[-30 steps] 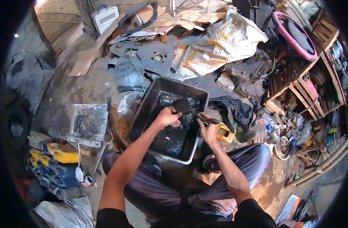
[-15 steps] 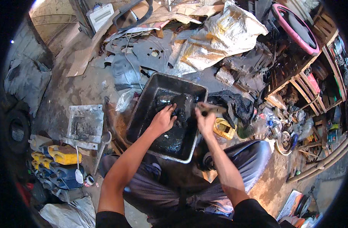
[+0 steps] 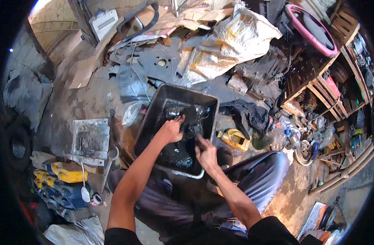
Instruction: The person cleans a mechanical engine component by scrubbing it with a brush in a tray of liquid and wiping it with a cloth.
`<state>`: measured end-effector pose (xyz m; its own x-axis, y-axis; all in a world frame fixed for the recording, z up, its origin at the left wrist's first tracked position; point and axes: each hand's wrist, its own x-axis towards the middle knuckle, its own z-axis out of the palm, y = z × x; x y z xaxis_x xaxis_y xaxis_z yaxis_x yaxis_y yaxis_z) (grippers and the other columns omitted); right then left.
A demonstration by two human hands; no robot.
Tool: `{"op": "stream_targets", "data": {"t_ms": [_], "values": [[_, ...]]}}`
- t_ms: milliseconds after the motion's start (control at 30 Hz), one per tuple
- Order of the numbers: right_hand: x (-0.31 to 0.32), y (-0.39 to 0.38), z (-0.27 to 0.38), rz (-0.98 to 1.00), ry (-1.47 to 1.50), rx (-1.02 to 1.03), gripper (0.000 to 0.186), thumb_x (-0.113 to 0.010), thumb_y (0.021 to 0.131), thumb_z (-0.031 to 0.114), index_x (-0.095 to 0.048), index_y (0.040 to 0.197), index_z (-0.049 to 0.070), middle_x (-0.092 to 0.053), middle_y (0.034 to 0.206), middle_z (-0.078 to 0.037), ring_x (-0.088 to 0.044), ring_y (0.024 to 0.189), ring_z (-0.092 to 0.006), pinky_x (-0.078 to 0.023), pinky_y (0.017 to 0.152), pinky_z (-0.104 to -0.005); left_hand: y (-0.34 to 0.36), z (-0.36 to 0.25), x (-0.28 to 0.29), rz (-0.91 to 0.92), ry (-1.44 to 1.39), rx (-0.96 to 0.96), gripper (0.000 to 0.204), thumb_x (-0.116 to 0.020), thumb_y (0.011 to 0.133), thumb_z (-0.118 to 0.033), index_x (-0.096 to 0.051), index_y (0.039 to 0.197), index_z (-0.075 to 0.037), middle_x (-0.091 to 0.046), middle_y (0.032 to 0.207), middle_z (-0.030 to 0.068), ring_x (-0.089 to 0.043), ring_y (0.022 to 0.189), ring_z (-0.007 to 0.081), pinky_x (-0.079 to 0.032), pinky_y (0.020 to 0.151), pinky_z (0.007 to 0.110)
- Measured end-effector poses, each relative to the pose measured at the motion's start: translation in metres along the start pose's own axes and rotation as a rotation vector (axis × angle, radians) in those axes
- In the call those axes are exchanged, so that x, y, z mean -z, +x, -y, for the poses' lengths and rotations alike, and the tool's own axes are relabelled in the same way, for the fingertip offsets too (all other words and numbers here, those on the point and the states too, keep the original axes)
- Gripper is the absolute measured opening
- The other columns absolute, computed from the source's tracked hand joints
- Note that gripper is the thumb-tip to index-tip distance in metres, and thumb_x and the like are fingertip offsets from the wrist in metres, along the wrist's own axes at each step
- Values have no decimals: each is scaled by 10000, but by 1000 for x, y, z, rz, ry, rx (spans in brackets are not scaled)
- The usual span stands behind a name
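A black rectangular tub (image 3: 213, 118) stands in front of my crossed legs, with dark, shiny liquid in its bottom. Inside it my left hand (image 3: 170, 130) is closed, fingers bent against a dark, wet part (image 3: 192, 122) whose kind I cannot make out. My right hand (image 3: 206, 155) is at the tub's near right side, fingers bent around something dark and blurred. What it grips is mostly hidden. A glossy wet lump (image 3: 173, 111) shows beyond my left fingertips.
A cut-open yellow jug (image 3: 236, 139) and a black mesh cloth (image 3: 258, 116) lie right of the tub. A square metal tray (image 3: 90, 141) and yellow containers (image 3: 70, 172) are on the left. A large white sack (image 3: 232, 45) lies beyond; wooden shelving (image 3: 318, 96) stands right.
My right hand has come from the tub's right rim, where it held a brownish stick-like thing, down and left into the tub. The left hand stays nearly in place. The view has shifted slightly.
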<state>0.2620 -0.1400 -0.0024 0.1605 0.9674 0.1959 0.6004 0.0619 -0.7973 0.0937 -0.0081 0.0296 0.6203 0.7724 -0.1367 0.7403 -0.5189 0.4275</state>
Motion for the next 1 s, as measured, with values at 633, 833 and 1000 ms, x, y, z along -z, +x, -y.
{"op": "stream_targets", "data": {"t_ms": [633, 833, 1000], "values": [[3, 25, -3, -278, -323, 311, 441, -690, 736, 89, -603, 1168, 85, -566, 756, -59, -559, 727, -224, -355, 828, -404, 0, -10, 3, 62, 8, 67, 814, -620, 752, -215, -265, 1434, 52, -371, 1434, 251, -440, 1273, 357, -380, 1062, 401], [18, 27, 17, -311, -134, 191, 286, -691, 770, 89, -656, 1052, 58, -655, 810, -99, -617, 743, -246, -365, 836, -419, -5, 1, -2, -18, -12, 59, 829, -662, 742, -251, -299, 1415, 69, -380, 1427, 256, -456, 1260, 372, -370, 1070, 393], [-3, -1, -12, -43, -248, 197, 353, -703, 739, 112, -617, 1079, 76, -643, 830, -96, -613, 860, -275, -350, 897, -449, -2, 0, 2, 87, -28, 91, 879, -630, 772, -330, -225, 1446, 65, -308, 1468, 269, -355, 1353, 335, -319, 1104, 411]]}}
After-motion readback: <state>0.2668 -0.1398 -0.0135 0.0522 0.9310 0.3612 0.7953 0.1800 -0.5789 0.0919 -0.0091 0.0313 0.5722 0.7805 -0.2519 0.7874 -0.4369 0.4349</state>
